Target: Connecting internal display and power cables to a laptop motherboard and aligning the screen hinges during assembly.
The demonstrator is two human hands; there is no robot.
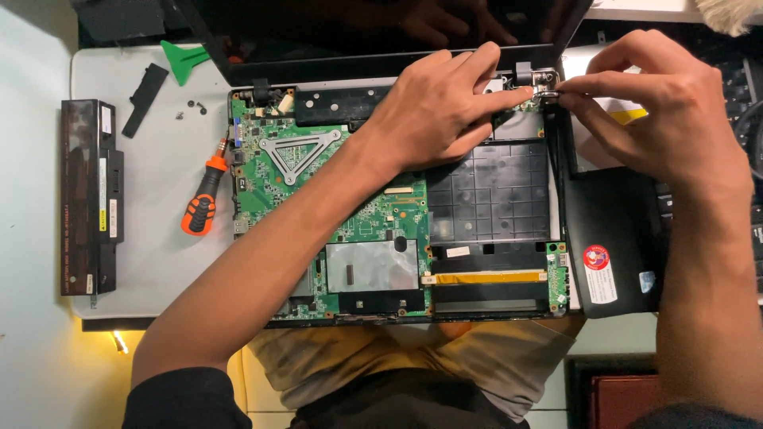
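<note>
Two bare hands meet at the far right corner of an opened laptop (397, 199), whose keyboard and top cover are off so that the green circuit board (274, 171) and the black plastic base show. The left hand (433, 107) lies flat across the upper middle of the machine, fingers stretched toward the metal hinge (534, 78), with the fingertips touching or just beside it. The right hand (656, 103) comes in from the right, thumb and forefinger pinched together at a small part by the same hinge; it may be a screw or a bracket tab, but it is too small to tell. Neither hand holds a tool.

An orange and black screwdriver (203, 199) lies on the white mat (151, 254) just left of the laptop, untouched. Farther left sits a long black battery (89, 197), well apart from both hands. A green plastic pry tool (184, 59) and a thin black strip (145, 97) rest near the mat's top edge, with a few loose screws (195, 106) beside them.
</note>
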